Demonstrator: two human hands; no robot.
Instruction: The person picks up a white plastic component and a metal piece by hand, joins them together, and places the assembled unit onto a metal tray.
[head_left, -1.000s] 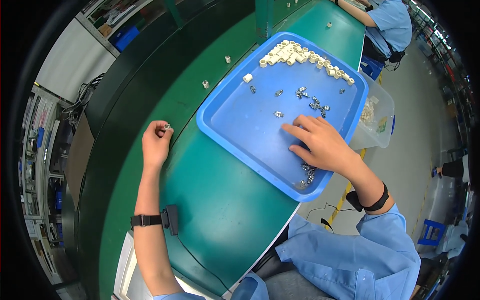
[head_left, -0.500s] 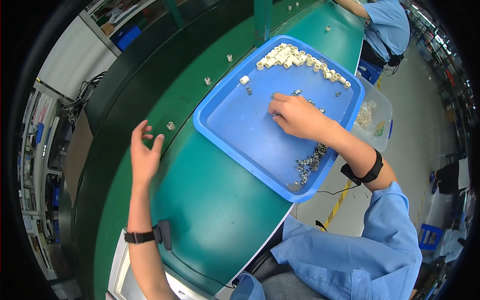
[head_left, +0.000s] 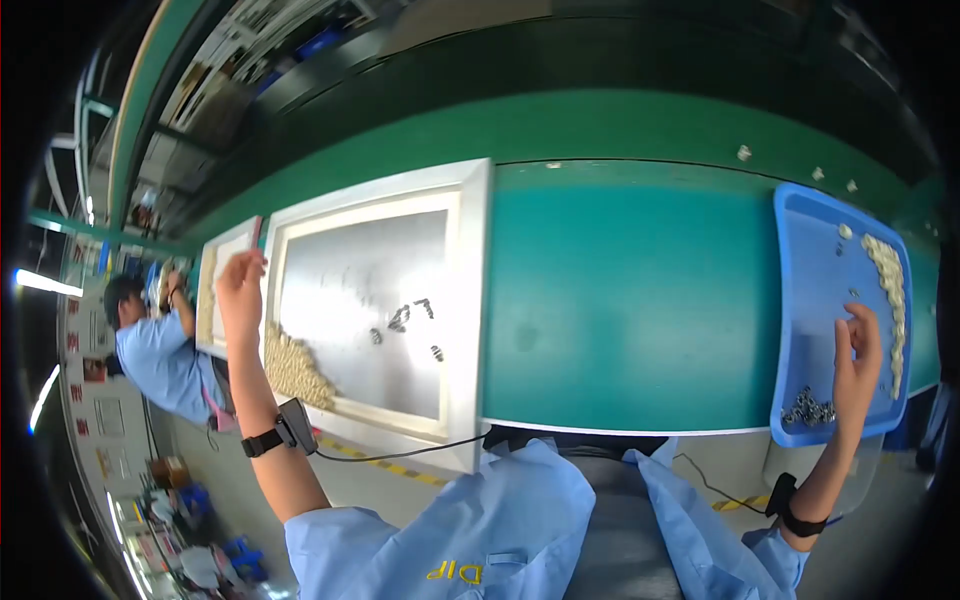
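My left hand (head_left: 240, 287) is raised above the left edge of a white-framed tray (head_left: 468, 300). Its fingers are bent and pressed together; whatever they may hold is hidden. Inside the frame, several small dark metal parts (head_left: 401, 318) lie on the shiny grey base, with a pile of cream-coloured pieces (head_left: 296, 372) in the near left corner. Far to the right, my right hand (head_left: 855, 365) hovers over a blue plastic tray (head_left: 784, 300), thumb and fingers apart with nothing seen between them. Cream cylindrical pieces (head_left: 886, 285) line that tray's right side; dark metal parts (head_left: 808, 408) are heaped near its front.
Green table surface (head_left: 630, 300) stretches between the two trays. Small metal pieces (head_left: 744, 153) sit on the raised green strip behind. A second pale frame (head_left: 222, 262) stands at the left, where a co-worker in blue (head_left: 165, 345) is seated. A cable (head_left: 400, 454) runs from my left wrist strap.
The view has swung left, bringing the white-framed tray into sight. My left hand has moved over to it and its fingers have closed. My right hand has lifted and its fingers have parted.
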